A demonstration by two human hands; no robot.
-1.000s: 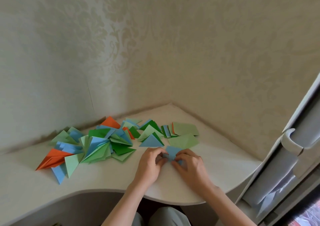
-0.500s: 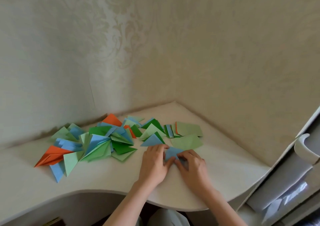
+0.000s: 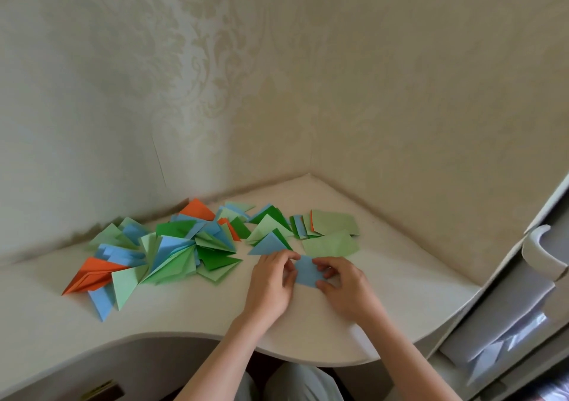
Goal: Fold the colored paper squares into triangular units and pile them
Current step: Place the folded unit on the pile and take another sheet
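A small blue paper piece (image 3: 307, 272) lies on the white corner desk (image 3: 191, 311) between my hands. My left hand (image 3: 271, 283) pinches its left edge with thumb and fingertips. My right hand (image 3: 345, 286) pinches its right side, fingers curled over it. To the left spreads a loose pile of folded triangular units (image 3: 172, 252) in green, blue and orange. A blue triangle (image 3: 267, 245) lies just behind my left hand. Flat light-green squares (image 3: 332, 243) and a small stack of sheets (image 3: 326, 223) sit behind my right hand.
Patterned walls meet in a corner behind the desk. A white door or cabinet with a handle (image 3: 542, 252) stands at the right edge. The desk's curved front edge (image 3: 308, 360) runs just above my knees.
The blue paper now shows more between my hands, which have drawn slightly apart along its edges. The camera view has shifted a little.
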